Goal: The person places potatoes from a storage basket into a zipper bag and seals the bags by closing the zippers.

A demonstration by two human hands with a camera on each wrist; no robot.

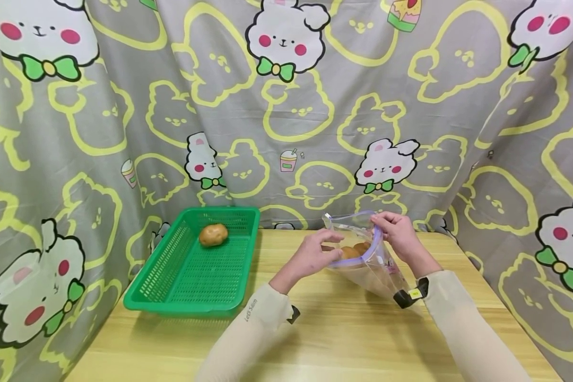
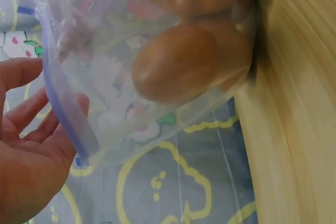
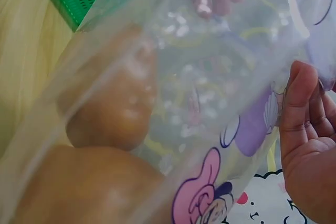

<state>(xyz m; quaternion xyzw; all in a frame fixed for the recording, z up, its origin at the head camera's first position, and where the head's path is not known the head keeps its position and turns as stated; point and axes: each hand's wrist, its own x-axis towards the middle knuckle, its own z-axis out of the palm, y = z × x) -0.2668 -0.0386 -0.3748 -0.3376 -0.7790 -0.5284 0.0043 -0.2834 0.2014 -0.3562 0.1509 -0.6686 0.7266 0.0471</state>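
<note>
A clear zip bag point(image 1: 379, 273) with a purple-edged mouth and printed cartoon figures stands tilted on the table. Brown potatoes point(image 2: 176, 64) lie in its lower part, blurred through the plastic in the right wrist view. My right hand point(image 1: 398, 233) pinches the bag's rim at the far right corner, thumb against fingers. My left hand point(image 1: 315, 252) is at the left side of the mouth, its fingers loosely spread and touching the purple rim point(image 2: 60, 98). Another potato point(image 1: 213, 235) lies at the back of a green basket point(image 1: 191, 306) to the left.
The basket, with perforated walls, takes up the left part of the wooden table point(image 1: 344, 339). A grey curtain point(image 1: 296, 132) with yellow outlines and white rabbits hangs behind the table and along both sides.
</note>
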